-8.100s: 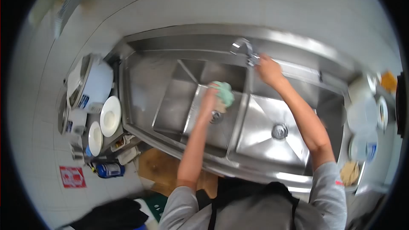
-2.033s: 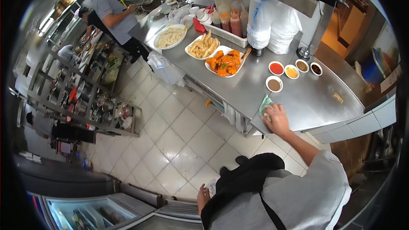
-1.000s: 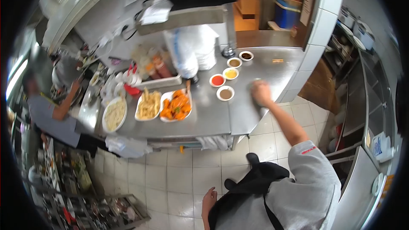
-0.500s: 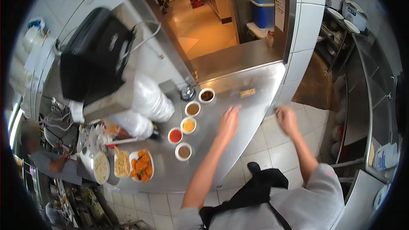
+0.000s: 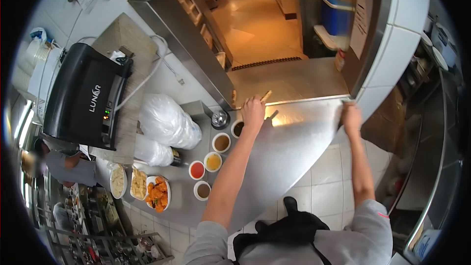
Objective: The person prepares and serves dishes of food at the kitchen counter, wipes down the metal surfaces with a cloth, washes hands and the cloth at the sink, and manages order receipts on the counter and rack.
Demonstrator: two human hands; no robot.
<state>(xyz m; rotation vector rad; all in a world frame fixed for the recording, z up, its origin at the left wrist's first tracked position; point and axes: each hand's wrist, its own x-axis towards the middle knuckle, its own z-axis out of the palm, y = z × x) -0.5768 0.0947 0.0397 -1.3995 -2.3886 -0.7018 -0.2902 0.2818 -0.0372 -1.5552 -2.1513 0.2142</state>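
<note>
My left hand (image 5: 253,112) is raised over the steel counter (image 5: 279,152), its fingers closed on a small tan strip (image 5: 267,95) that pokes out past the fingertips. Beneath that wrist is a bowl of dark sauce (image 5: 238,128), partly covered by the arm. At the counter's far right corner, beside the tiled wall edge, my right hand (image 5: 351,117) is closed and blurred; what it holds, if anything, cannot be made out. Nearby stand bowls of brown sauce (image 5: 221,142), yellow sauce (image 5: 213,162) and red sauce (image 5: 196,170).
A black device (image 5: 83,98) sits on a shelf at left, above stacks wrapped in plastic (image 5: 169,120). Dishes of orange food (image 5: 158,194), fries (image 5: 139,185) and rice (image 5: 117,181) stand at lower left. Another person (image 5: 71,167) is beyond. A steel ledge (image 5: 289,81) lies behind the counter.
The view has shifted toward the pass-through. My left hand has lifted the tan strip from the counter. My right hand has moved from beside the counter's edge to its far right corner.
</note>
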